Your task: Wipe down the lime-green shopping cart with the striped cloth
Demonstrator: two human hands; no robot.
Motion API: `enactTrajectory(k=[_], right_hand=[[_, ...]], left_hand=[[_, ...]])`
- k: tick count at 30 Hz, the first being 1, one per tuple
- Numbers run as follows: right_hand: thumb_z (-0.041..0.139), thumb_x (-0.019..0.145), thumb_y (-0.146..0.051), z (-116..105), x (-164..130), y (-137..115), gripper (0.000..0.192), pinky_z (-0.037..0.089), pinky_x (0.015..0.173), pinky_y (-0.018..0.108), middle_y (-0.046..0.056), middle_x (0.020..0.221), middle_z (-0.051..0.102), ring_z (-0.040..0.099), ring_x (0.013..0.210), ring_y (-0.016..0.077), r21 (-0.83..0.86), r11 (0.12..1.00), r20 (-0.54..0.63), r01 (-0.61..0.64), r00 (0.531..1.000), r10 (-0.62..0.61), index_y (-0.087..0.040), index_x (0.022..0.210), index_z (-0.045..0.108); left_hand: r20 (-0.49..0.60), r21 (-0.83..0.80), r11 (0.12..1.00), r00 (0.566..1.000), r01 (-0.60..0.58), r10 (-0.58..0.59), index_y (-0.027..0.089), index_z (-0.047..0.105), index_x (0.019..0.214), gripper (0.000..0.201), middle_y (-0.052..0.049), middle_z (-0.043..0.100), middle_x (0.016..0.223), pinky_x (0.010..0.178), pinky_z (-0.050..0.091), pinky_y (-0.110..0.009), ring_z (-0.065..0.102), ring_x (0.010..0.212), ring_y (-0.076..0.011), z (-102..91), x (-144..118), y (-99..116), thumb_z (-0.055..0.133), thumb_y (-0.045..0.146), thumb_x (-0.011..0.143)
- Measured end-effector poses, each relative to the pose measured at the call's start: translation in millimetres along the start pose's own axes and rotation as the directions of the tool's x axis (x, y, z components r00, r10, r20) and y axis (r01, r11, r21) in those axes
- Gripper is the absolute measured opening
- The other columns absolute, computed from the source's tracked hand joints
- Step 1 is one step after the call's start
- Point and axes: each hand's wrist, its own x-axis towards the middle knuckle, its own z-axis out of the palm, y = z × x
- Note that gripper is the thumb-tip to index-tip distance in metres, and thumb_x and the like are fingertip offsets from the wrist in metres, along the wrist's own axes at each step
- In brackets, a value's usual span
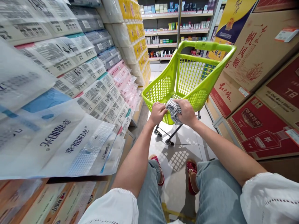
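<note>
A bright green plastic shopping cart [161, 81] stands in front of me on small wheels, its basket walls full of holes. My left hand [158, 113] is closed round the cart's near low rim. Just beside it, my right hand [186, 112] grips a bunched cloth [172, 109] with grey and white stripes. The cloth lies against the same rim, between the two hands, and hides part of it. Fingertips of my right hand are partly covered by the cloth. No goods show inside the basket.
Packs in printed plastic [93, 93] are stacked on the left, beside a tall stack of yellow-and-white packs [134, 40]. Cardboard cartons [252, 53] line the right side. Shelves of bottles and boxes [177, 29] stand behind a thin metal pole [179, 23]. Tiled floor [161, 161] runs underneath.
</note>
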Motion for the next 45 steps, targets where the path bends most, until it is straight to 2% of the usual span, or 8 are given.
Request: enactTrajectory(k=[4, 9, 17, 23, 26, 32, 39, 45], right_hand=[[0.051, 0.063, -0.012, -6.4, 4.6, 22.9, 0.057, 0.043, 0.096, 0.041, 0.008, 0.118, 0.061, 0.053, 0.107, 0.0270, -0.008, 1.000, 0.011, 0.007, 1.000, -0.007, -0.018, 0.120, 0.052], [0.048, 0.064, -0.013, -13.7, 9.9, 55.5, 0.056, 0.046, 0.089, 0.044, 0.010, 0.113, 0.062, 0.055, 0.103, 0.0281, -0.008, 0.987, -0.082, -0.159, 0.984, 0.158, -0.017, 0.120, 0.051], [0.051, 0.067, -0.018, -5.4, 16.7, 36.2, 0.048, 0.047, 0.086, 0.044, 0.010, 0.106, 0.064, 0.057, 0.096, 0.0293, -0.018, 0.985, -0.116, -0.170, 0.979, 0.167, -0.019, 0.116, 0.052], [0.052, 0.070, -0.019, 6.2, -6.6, 29.1, 0.053, 0.040, 0.100, 0.047, 0.012, 0.125, 0.053, 0.047, 0.117, 0.0298, -0.037, 0.996, -0.172, -0.079, 0.982, 0.071, -0.019, 0.123, 0.048], [0.055, 0.075, -0.023, 17.1, -29.1, 30.6, 0.051, 0.036, 0.103, 0.050, 0.014, 0.136, 0.043, 0.040, 0.126, 0.0312, -0.117, 0.993, -0.112, 0.003, 0.994, -0.016, -0.021, 0.125, 0.049], [0.051, 0.083, -0.026, 30.2, -37.8, 24.1, 0.039, 0.037, 0.100, 0.048, 0.009, 0.125, 0.056, 0.050, 0.115, 0.0277, -0.170, 0.967, 0.035, 0.193, 0.981, -0.190, -0.027, 0.122, 0.055], [0.044, 0.089, -0.028, 50.4, -20.6, 16.3, 0.034, 0.036, 0.100, 0.045, 0.007, 0.119, 0.061, 0.051, 0.111, 0.0249, -0.242, 0.945, -0.012, 0.219, 0.973, -0.229, -0.027, 0.121, 0.057], [0.038, 0.092, -0.024, 81.2, -46.2, 25.7, 0.035, 0.038, 0.094, 0.044, 0.008, 0.116, 0.062, 0.052, 0.106, 0.0246, -0.242, 0.927, 0.205, 0.286, 0.949, -0.239, -0.027, 0.122, 0.056]], left_hand=[[-0.017, -0.012, 1.000, 1.000, 0.015, -0.015, 0.020, 0.038, 0.056, 0.036, -0.001, 0.052, 0.063, 0.077, 0.037, -0.034, 0.049, 0.071, -0.0174, -4.1, -1.3, 0.5, 0.039, 0.035, 0.089], [-0.014, -0.044, 0.998, 0.999, 0.050, -0.051, 0.020, 0.043, 0.056, 0.032, -0.001, 0.057, 0.064, 0.079, 0.038, -0.034, 0.051, 0.073, -0.0167, -5.0, -0.8, 1.4, 0.041, 0.032, 0.086], [-0.021, -0.053, 0.998, 0.999, 0.024, -0.025, 0.021, 0.053, 0.060, 0.030, -0.001, 0.060, 0.066, 0.084, 0.039, -0.035, 0.054, 0.076, -0.0176, -13.3, -3.9, -13.9, 0.041, 0.031, 0.085], [-0.119, 0.146, 0.988, 0.993, 0.041, -0.024, 0.021, 0.059, 0.075, 0.029, -0.003, 0.064, 0.081, 0.097, 0.031, -0.039, 0.055, 0.088, -0.0198, -18.5, -16.3, 12.0, 0.037, 0.031, 0.092], [-0.115, 0.173, 0.981, 0.991, 0.088, -0.069, 0.020, 0.057, 0.074, 0.034, -0.006, 0.062, 0.077, 0.083, 0.036, -0.037, 0.053, 0.081, -0.0210, -11.8, -22.2, 25.2, 0.032, 0.032, 0.095], [-0.141, 0.113, 0.978, 0.978, 0.174, -0.157, 0.021, 0.053, 0.071, 0.032, -0.004, 0.062, 0.077, 0.079, 0.036, -0.037, 0.050, 0.078, -0.0203, -2.5, -21.2, 15.7, 0.033, 0.029, 0.095], [-0.094, -0.001, 0.994, 0.990, 0.107, -0.107, 0.021, 0.047, 0.064, 0.034, -0.002, 0.056, 0.069, 0.078, 0.037, -0.034, 0.048, 0.075, -0.0179, -8.3, -16.0, -2.1, 0.034, 0.029, 0.094], [-0.092, -0.002, 0.994, 0.989, 0.113, -0.113, 0.021, 0.049, 0.068, 0.031, -0.003, 0.055, 0.073, 0.080, 0.039, -0.034, 0.049, 0.079, -0.0187, -8.6, -14.8, -14.6, 0.037, 0.032, 0.094]])
